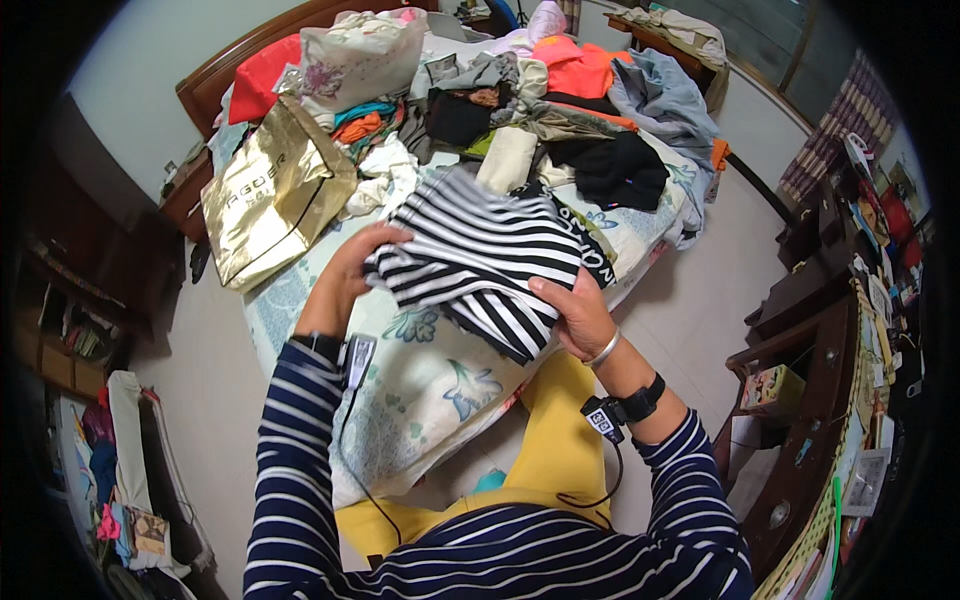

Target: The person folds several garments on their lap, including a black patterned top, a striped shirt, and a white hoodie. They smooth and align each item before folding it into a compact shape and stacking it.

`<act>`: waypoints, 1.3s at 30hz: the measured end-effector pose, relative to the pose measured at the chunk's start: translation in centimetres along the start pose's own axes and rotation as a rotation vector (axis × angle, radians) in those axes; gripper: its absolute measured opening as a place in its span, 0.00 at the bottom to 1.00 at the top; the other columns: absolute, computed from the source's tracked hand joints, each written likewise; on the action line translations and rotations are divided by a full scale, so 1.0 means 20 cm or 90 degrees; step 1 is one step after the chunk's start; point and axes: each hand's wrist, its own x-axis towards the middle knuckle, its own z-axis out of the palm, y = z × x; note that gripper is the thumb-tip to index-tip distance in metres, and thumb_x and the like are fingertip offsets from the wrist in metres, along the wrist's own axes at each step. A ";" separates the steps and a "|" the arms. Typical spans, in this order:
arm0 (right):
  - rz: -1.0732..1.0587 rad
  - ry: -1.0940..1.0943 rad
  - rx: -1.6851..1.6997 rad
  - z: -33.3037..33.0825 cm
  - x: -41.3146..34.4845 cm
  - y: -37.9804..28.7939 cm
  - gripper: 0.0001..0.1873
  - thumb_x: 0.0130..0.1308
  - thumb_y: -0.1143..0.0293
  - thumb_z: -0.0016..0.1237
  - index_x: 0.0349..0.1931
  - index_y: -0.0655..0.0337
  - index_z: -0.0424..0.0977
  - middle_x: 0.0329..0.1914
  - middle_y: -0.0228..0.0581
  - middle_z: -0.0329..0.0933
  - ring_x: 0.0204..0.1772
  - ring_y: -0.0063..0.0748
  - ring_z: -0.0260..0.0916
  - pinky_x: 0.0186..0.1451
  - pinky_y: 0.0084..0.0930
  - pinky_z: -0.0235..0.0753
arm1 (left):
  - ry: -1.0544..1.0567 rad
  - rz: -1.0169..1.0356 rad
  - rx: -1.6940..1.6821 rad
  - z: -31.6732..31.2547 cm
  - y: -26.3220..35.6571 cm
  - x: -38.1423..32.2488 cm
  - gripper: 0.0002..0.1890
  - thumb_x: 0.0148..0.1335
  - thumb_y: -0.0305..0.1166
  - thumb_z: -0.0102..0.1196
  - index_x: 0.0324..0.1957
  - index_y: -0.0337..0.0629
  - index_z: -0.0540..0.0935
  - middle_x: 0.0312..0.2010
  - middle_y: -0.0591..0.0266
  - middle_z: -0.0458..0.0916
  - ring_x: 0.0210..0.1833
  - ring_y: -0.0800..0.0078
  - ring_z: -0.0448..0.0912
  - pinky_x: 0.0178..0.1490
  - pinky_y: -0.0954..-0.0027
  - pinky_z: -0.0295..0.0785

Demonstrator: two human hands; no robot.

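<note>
A black-and-white striped garment point(480, 247) is stretched between my hands above the bed's near end. My left hand point(364, 251) grips its left edge, with the fingers partly hidden by the cloth. On the right, my right hand point(581, 311) pinches the garment's side, thumb on top. Part of the cloth is blurred. Behind its right side lies a black garment with white lettering point(589, 244). Beyond it sit a rolled cream cloth point(508, 159) and a folded black garment point(622, 169). The floral bedsheet point(442, 375) shows beneath my hands.
A shiny gold bag point(277, 195) stands at the bed's left edge. Behind it is a white plastic bag point(364, 64) of clothes. Orange garments point(577, 67) and light-blue denim point(664, 97) are heaped at the far right. A dark wooden cabinet point(795, 427) stands to the right.
</note>
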 end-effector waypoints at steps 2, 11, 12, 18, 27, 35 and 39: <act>-0.005 0.079 -0.043 -0.14 0.04 0.06 0.24 0.67 0.77 0.53 0.62 0.69 0.64 0.59 0.43 0.75 0.58 0.31 0.76 0.62 0.30 0.76 | -0.009 0.034 0.028 0.08 -0.01 0.25 0.12 0.53 0.26 0.64 0.40 0.40 0.79 0.36 0.59 0.84 0.36 0.71 0.83 0.43 0.69 0.80; 0.271 0.296 -0.184 -0.77 0.04 0.60 0.23 0.65 0.71 0.56 0.58 0.60 0.63 0.53 0.39 0.76 0.44 0.30 0.80 0.33 0.29 0.85 | 0.253 -0.062 0.264 0.01 -0.74 0.92 0.13 0.51 0.34 0.71 0.27 0.33 0.83 0.27 0.60 0.84 0.25 0.72 0.78 0.31 0.68 0.73; 0.272 0.290 -0.166 -0.79 0.03 0.61 0.23 0.65 0.71 0.56 0.58 0.60 0.63 0.53 0.39 0.76 0.44 0.30 0.79 0.33 0.28 0.84 | 0.247 -0.026 0.258 0.00 -0.76 0.92 0.14 0.51 0.36 0.71 0.29 0.33 0.84 0.26 0.60 0.84 0.25 0.72 0.80 0.32 0.70 0.74; 0.248 0.351 -0.297 -0.79 0.03 0.51 0.16 0.64 0.71 0.56 0.47 0.65 0.66 0.31 0.36 0.79 0.35 0.22 0.77 0.26 0.22 0.76 | 0.286 0.123 0.582 0.11 -0.66 0.81 0.25 0.48 0.35 0.68 0.49 0.32 0.81 0.45 0.48 0.81 0.44 0.59 0.81 0.49 0.65 0.75; -0.123 -0.011 -0.651 -0.81 0.33 0.39 0.12 0.61 0.82 0.44 0.44 0.66 0.76 0.37 0.43 0.79 0.41 0.35 0.79 0.44 0.26 0.77 | -0.035 0.510 0.967 0.49 -0.88 0.38 0.15 0.53 0.34 0.60 0.41 0.39 0.77 0.61 0.45 0.71 0.68 0.44 0.65 0.71 0.33 0.49; -0.233 0.181 -0.955 -0.95 0.93 0.27 0.39 0.51 0.83 0.44 0.70 0.67 0.59 0.74 0.53 0.59 0.77 0.53 0.51 0.79 0.37 0.50 | -0.043 0.464 0.894 0.36 -0.97 0.31 0.19 0.53 0.40 0.63 0.43 0.42 0.77 0.67 0.48 0.66 0.74 0.43 0.56 0.72 0.28 0.41; -0.362 -0.018 -0.937 -0.78 0.82 0.28 0.37 0.61 0.70 0.53 0.71 0.66 0.57 0.77 0.54 0.52 0.79 0.54 0.47 0.79 0.41 0.47 | -0.046 0.476 0.873 0.33 -0.98 0.29 0.20 0.56 0.42 0.61 0.46 0.42 0.77 0.69 0.48 0.64 0.75 0.43 0.53 0.73 0.30 0.39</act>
